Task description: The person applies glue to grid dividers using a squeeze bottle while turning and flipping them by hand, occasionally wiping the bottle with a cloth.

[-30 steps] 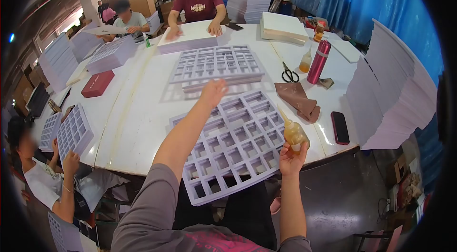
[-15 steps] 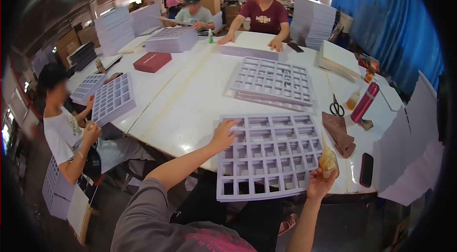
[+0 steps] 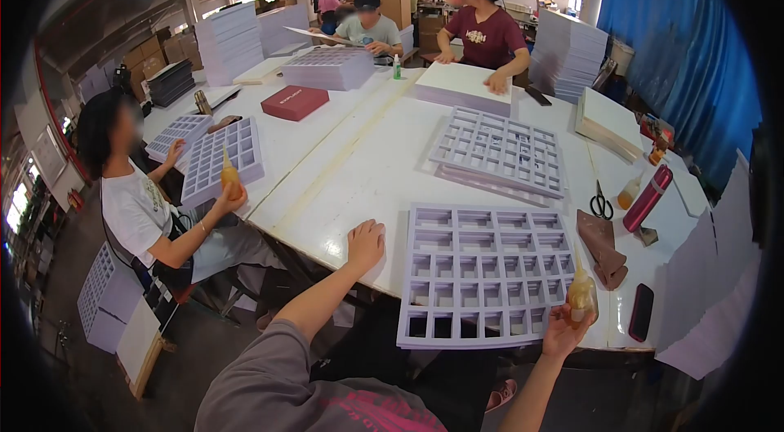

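In front of me a white grid tray (image 3: 488, 273) with many square cells lies at the table's near edge, partly overhanging it. My right hand (image 3: 565, 330) is wrapped round a glue bottle (image 3: 582, 295) with amber liquid, its thin nozzle pointing up, beside the tray's lower right corner. My left hand (image 3: 366, 244) rests on the white table just left of the tray, apart from it, with its fingers bent close together and nothing seen in them. Behind the tray sits a stack of similar grid trays (image 3: 500, 150).
Scissors (image 3: 601, 202), a brown cloth (image 3: 600, 246), a pink flask (image 3: 648, 198) and a phone (image 3: 641, 312) lie on the right. A seated co-worker (image 3: 135, 195) holds another glue bottle (image 3: 230, 179) at the left. A red box (image 3: 295, 102) stands farther back.
My view has swung left. My left hand has come away from the tray's left edge onto the table. My right hand keeps hold of the glue bottle. The left co-worker's bottle has come into view.
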A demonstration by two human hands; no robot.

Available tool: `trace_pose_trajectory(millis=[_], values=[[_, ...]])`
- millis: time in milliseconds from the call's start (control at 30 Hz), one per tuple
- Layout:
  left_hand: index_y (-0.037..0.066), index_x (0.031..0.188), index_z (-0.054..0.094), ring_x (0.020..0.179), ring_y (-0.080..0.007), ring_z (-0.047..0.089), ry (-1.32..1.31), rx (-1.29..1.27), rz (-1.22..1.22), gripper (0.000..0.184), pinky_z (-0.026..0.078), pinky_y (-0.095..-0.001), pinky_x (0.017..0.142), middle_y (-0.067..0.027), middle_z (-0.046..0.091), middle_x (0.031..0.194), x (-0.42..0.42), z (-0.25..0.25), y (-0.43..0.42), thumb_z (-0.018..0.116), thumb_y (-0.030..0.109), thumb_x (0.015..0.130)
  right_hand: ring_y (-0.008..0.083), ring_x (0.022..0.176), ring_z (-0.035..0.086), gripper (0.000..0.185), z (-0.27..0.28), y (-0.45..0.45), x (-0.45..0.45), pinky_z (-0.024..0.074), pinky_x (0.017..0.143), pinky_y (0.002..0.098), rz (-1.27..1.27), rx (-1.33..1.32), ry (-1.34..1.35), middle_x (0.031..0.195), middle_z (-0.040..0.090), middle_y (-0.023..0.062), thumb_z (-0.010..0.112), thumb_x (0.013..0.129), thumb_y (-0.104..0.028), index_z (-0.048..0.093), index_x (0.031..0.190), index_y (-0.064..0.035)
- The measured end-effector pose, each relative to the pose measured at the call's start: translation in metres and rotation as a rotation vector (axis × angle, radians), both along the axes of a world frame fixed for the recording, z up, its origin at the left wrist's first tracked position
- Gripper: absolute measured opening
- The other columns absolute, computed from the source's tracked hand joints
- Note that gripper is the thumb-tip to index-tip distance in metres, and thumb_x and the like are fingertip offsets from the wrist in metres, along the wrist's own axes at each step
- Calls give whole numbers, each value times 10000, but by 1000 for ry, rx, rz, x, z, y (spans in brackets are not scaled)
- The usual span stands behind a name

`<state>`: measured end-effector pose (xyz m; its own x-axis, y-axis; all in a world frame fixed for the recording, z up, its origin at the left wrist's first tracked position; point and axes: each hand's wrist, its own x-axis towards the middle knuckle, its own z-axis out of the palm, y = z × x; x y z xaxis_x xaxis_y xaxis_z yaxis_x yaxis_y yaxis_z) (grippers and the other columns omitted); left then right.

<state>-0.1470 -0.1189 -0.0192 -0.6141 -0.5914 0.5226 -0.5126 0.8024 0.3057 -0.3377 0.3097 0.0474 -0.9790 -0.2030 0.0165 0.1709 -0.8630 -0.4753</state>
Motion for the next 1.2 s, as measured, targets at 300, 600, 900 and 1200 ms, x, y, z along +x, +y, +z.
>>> trace_pose_trajectory(millis=[300,600,900,1200], values=[[117,1083,585,1139,-270,475,39,38,-10,280,322,-442,955,-105,533,1192,3,0,0,583,159,805,125,781,565,496,-8,2,-3,438,739,291,19,-12,35,1048,581,75,585,866,-437,470,1210,-98],[108,1061,593,1129,-265,490,50,54,-17,254,333,-434,950,-105,544,1185,4,4,2,583,159,812,132,806,560,567,-14,5,-8,434,759,289,79,-24,73,1183,542,135,537,898,-429,391,1305,-63],[106,1100,575,1170,-280,458,8,77,-25,285,320,-461,964,-135,518,1220,3,6,3,567,156,819,146,809,561,535,-11,2,-6,449,740,284,19,19,48,1194,540,140,541,901,-405,401,1302,-79],[45,1170,517,1188,-359,378,-237,-27,-63,398,349,-547,863,-190,460,1231,1,14,26,510,246,826,212,884,583,522,-9,-19,-20,480,734,347,176,252,147,1117,582,137,588,851,-438,485,1242,-107]])
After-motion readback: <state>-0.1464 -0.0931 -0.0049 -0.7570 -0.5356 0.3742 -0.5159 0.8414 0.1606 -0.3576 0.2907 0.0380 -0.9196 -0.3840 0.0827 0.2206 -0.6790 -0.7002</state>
